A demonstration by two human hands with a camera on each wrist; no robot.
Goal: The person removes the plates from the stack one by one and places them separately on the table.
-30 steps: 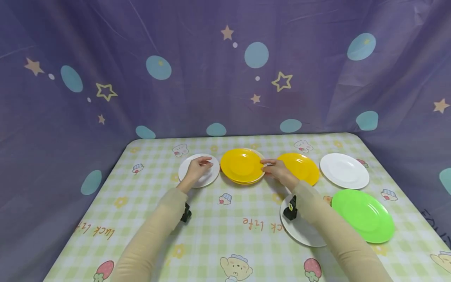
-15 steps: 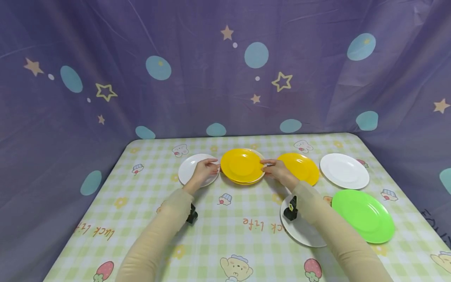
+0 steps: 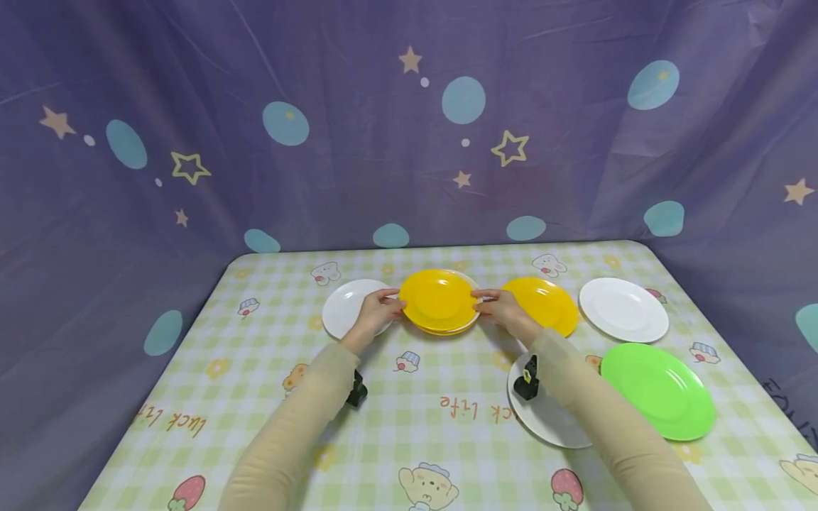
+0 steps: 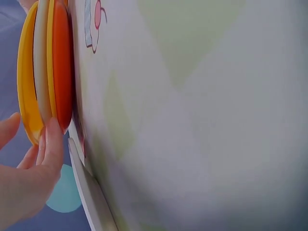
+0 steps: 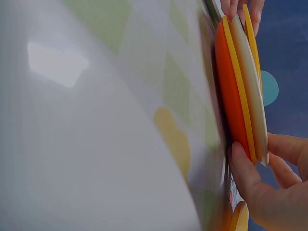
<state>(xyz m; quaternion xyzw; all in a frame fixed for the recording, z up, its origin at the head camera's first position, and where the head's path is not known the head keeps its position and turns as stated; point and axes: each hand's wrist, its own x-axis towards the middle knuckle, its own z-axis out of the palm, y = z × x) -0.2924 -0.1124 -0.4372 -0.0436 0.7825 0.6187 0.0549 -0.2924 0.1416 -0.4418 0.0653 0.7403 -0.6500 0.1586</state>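
A stack of plates (image 3: 441,299) lies at the back middle of the table: a yellow plate on top, a white one under it, and a yellow one with an orange underside at the bottom. My left hand (image 3: 377,310) is at the stack's left rim; in the left wrist view its thumb and fingers (image 4: 54,144) straddle the plate edges. At the right rim, my right hand (image 3: 506,310) holds the stack. The right wrist view has its thumb (image 5: 244,166) against the bottom plate and other fingers over the white plate's edge.
A white plate (image 3: 345,305) lies partly behind my left hand. To the right are a yellow plate (image 3: 548,305), a white plate (image 3: 624,310) and a green plate (image 3: 658,392). A larger white plate (image 3: 549,419) sits under my right forearm. A checked cloth (image 3: 358,454) covers the table.
My left hand has moved right, from over the white plate to the stack's left rim. My right hand and the plates have stayed in place.
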